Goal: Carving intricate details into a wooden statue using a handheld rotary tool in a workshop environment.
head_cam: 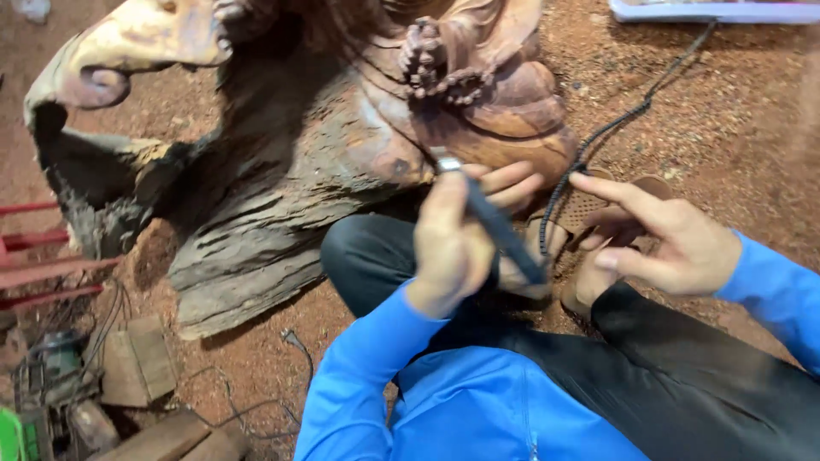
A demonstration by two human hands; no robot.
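We find the left hand [453,243] closed around a slim dark rotary handpiece [500,226], thumb along its upper side and fingers wrapped beneath; the tool's metal tip [446,162] rests against the lower edge of a large reddish-brown wood carving [342,128]. The contact point lies just below the carved folds at the base of the figure, near a string of carved beads [436,72]. From the rear of the handpiece a black flexible shaft cable [615,124] runs up and to the right across the ground toward the top edge of the view. The right hand [675,243] holds nothing: its fingers are spread, the index finger extended toward the left, hovering just beside the cable and over a brown sandal [598,205]. We cannot tell whether the fingertip touches the cable. Both arms wear bright blue sleeves [367,376], and the person's dark trousers [683,376] fill the lower right. The carving sits on red-brown dirt ground [726,111], its rough unworked trunk section spreading to the left. At lower left we note wooden blocks [137,363], loose thin wires [248,410], and red metal bars [43,256] at the left edge. A pale flat object [717,10] lies at the upper right edge, only partly visible.
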